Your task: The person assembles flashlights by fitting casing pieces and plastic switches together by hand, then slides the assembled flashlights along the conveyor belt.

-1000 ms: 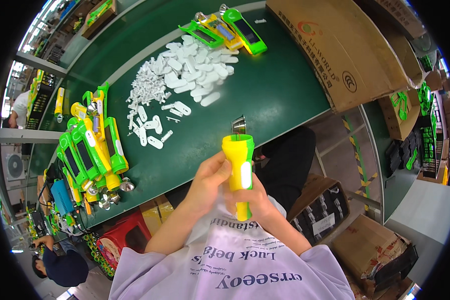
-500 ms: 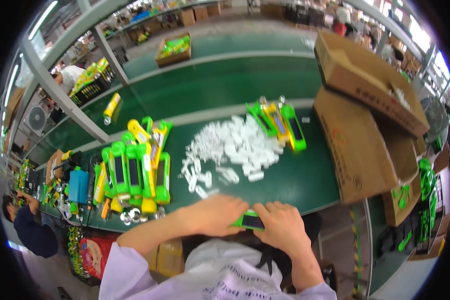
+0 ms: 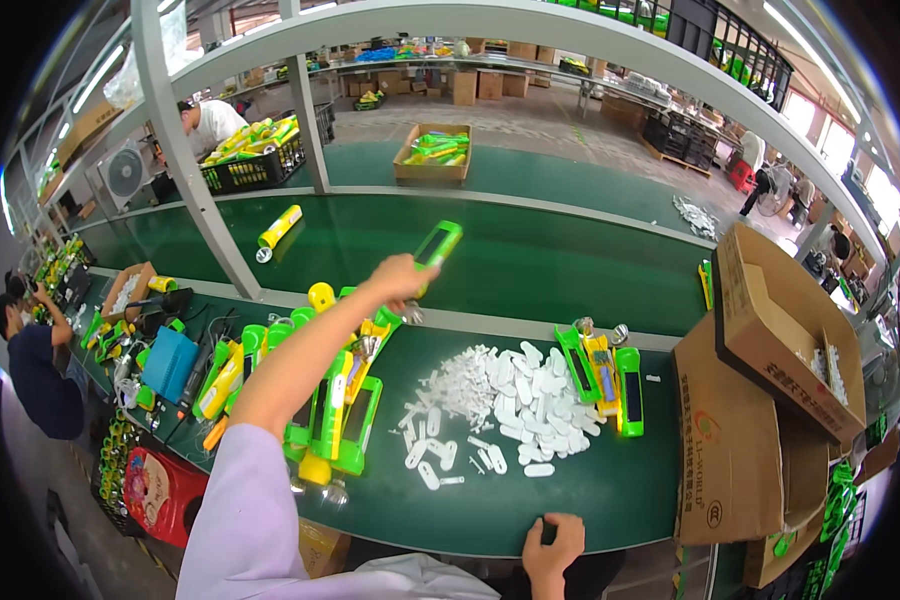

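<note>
My left hand (image 3: pixel 398 278) is stretched out to the far side of the bench, closed on one end of a green flashlight casing (image 3: pixel 446 240) with a dark panel. The casing is tilted over the green conveyor belt; I cannot tell whether it touches it. Close to the near edge, my right hand (image 3: pixel 558 548) rests with curled fingers, and no object shows in it. Between the hands lies a heap of white plastic pieces (image 3: pixel 530 400), elongated ones and small ones. Under my left forearm stands a cluster of green and yellow flashlight parts (image 3: pixel 355 425), partly hidden by the arm.
More flashlight parts (image 3: pixel 602 375) lie right of the heap, before open cardboard boxes (image 3: pixel 730 430). A yellow flashlight (image 3: pixel 282 228) lies on the belt (image 3: pixel 530 275). A metal post (image 3: pixel 205 215) rises at left, near a blue box (image 3: pixel 170 362). People work further off.
My left hand has carried the green casing from the near edge out to the belt. My right hand has let go of it and stays near the bench edge. The view has tilted up.
</note>
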